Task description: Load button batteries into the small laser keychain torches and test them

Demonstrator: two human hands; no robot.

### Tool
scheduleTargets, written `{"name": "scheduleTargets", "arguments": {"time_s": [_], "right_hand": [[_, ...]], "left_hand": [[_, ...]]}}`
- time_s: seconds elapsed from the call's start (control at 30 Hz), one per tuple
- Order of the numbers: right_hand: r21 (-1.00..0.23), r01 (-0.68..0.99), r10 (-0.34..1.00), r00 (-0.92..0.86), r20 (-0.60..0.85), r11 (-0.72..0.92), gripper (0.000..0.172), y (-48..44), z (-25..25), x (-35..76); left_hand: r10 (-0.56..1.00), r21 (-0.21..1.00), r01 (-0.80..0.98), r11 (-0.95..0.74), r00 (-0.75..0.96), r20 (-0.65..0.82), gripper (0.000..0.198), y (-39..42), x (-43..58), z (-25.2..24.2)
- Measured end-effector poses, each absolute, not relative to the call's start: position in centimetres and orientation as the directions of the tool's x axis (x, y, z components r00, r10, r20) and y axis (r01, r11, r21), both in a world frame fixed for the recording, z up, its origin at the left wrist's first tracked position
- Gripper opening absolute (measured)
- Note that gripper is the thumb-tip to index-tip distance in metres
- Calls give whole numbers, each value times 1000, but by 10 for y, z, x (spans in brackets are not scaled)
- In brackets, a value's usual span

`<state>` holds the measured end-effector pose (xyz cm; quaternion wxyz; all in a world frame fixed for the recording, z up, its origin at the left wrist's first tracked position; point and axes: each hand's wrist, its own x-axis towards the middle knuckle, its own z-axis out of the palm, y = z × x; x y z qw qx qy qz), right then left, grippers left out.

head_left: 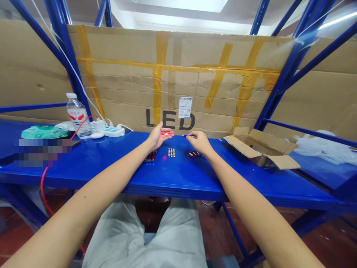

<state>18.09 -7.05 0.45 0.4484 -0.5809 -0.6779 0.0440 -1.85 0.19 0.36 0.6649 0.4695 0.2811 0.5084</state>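
My right hand (199, 141) pinches a small blue laser pointer (189, 136), its tip facing left. Red light with a bright white centre falls on the palm of my left hand (160, 137), which is held open, palm up, with fingers stretched to the right. Below and between the hands, silver button cells (171, 152) sit on the blue table (167, 175) in neat rows. Under my left wrist are several dark red tubes (150, 157) with silver ends, partly hidden by the forearm. Dark carabiner clips (194, 154) lie beneath my right hand. A pink light spot shows beside the button cells.
An open cardboard box (259, 149) stands at the right, with white plastic bags (326, 147) beyond. At the left are a water bottle (78, 117), a power strip (111, 130), a green packet (44, 131) and a red cable (43, 182). A large cardboard sheet (125, 85) closes off the back.
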Motion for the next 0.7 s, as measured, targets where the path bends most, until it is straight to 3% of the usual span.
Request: {"name": "scheduleTargets", "arguments": {"time_s": [0.7], "right_hand": [[-568, 749, 822, 55, 567, 341, 20, -71, 4, 181]], "left_hand": [[934, 915, -401, 48, 344, 101, 59, 0, -18, 3]]}}
